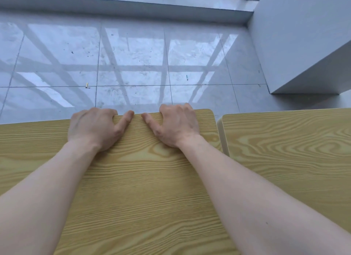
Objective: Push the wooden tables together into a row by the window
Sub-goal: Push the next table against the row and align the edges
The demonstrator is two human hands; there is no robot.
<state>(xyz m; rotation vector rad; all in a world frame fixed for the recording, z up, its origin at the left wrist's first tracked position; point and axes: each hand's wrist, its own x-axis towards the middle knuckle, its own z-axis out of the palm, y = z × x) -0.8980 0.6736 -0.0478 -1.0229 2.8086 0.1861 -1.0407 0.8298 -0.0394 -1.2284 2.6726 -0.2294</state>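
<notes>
Over glossy grey floor tiles [133, 51], both hands grip the far edge of a yellow wood-grain table [136, 178]: left hand [93, 127] and right hand [178, 123], fingers curled over it. Just right, a narrow gap apart, stands another round-cornered table [288, 144].

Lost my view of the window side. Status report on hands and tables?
Left hand and right hand both grip the near table at its far edge. Second table right, narrow gap between. Small litter on floor ahead.
</notes>
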